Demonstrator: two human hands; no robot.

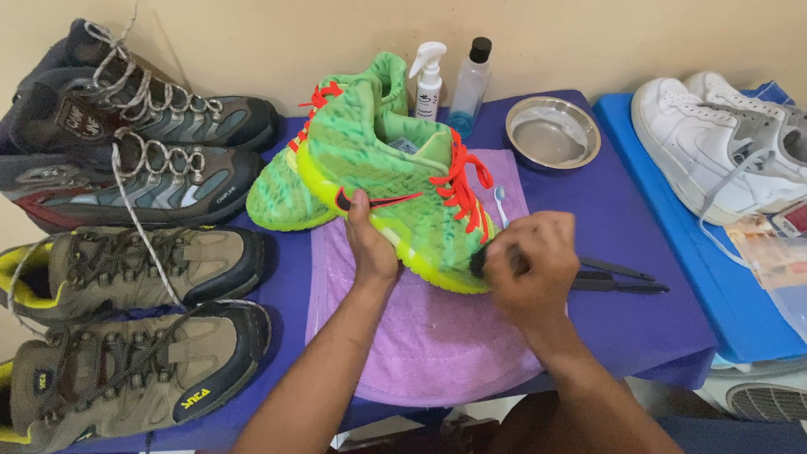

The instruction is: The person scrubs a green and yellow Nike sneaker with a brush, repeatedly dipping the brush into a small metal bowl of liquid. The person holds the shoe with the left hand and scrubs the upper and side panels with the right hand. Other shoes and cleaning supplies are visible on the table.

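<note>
The green sneaker (pixel 395 197) with orange laces stands tilted on a purple cloth (pixel 437 336) at the middle of the worktop (pixel 639 252). The left hand (pixel 370 244) props it from its 7 o'clock side, thumb laid against the side panel. The right hand (pixel 530 265) is curled around a dark brush (pixel 477 262), pressed to the toe edge of the sole at the sneaker's 4 o'clock. Cleaning looks to be under way on this shoe; its mate (pixel 294 181) lies behind at 10 o'clock, and whether that one is done cannot be told.

At 1 o'clock sits a steel bowl (pixel 552 133) holding shallow, cloudy liquid. At 12 o'clock stand a white spray bottle (pixel 428 80) and a clear black-capped bottle (pixel 468 84) with a little bluish liquid at the bottom. Hiking boots (pixel 126 252) line the 9 o'clock side; white sneakers (pixel 714 143) rest at 2 o'clock.
</note>
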